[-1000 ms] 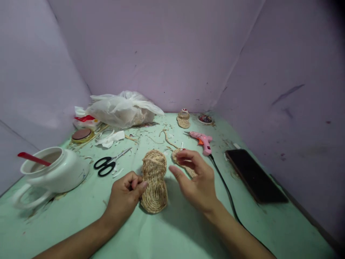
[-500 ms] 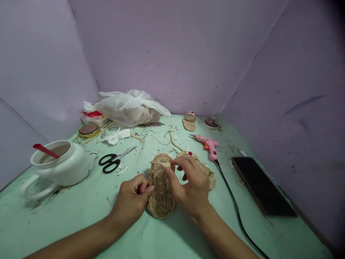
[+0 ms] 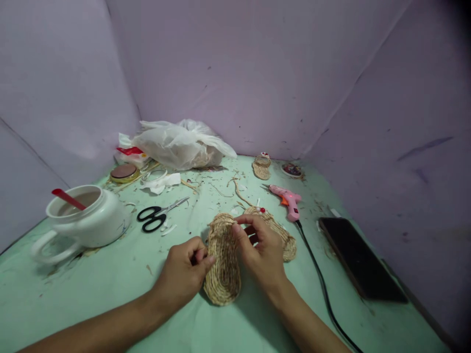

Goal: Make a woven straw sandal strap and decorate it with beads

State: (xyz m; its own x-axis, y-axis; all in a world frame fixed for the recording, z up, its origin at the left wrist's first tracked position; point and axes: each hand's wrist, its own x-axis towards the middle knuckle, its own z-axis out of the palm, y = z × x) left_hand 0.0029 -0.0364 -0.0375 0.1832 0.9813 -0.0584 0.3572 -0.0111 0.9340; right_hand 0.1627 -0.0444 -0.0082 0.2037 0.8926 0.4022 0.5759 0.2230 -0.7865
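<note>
A woven straw slipper sole point(image 3: 222, 264), coiled from twisted fibre cord, stands tilted in front of me between both hands. My left hand point(image 3: 187, 269) pinches its left edge with thumb and curled fingers. At its upper right edge, my right hand point(image 3: 261, 245) grips it between thumb and index finger. Behind my right hand lies a second woven slipper point(image 3: 275, 225) with a red bead on it, partly hidden by the fingers. A loose twisted cord point(image 3: 241, 193) trails away from that slipper.
A pink glue gun point(image 3: 289, 198) with a black cable lies right of centre, a phone point(image 3: 360, 257) farther right. Black-handled scissors point(image 3: 160, 214) and a white pot-shaped mug point(image 3: 88, 220) are at left. Behind stand a plastic bag point(image 3: 180, 144), a small woven slipper point(image 3: 261, 169) and a bead dish point(image 3: 292, 169).
The sole has tipped and curved slightly, its lower end shifting down. My right fingers have moved from its upper face to its right edge. The whole view has shifted a little.
</note>
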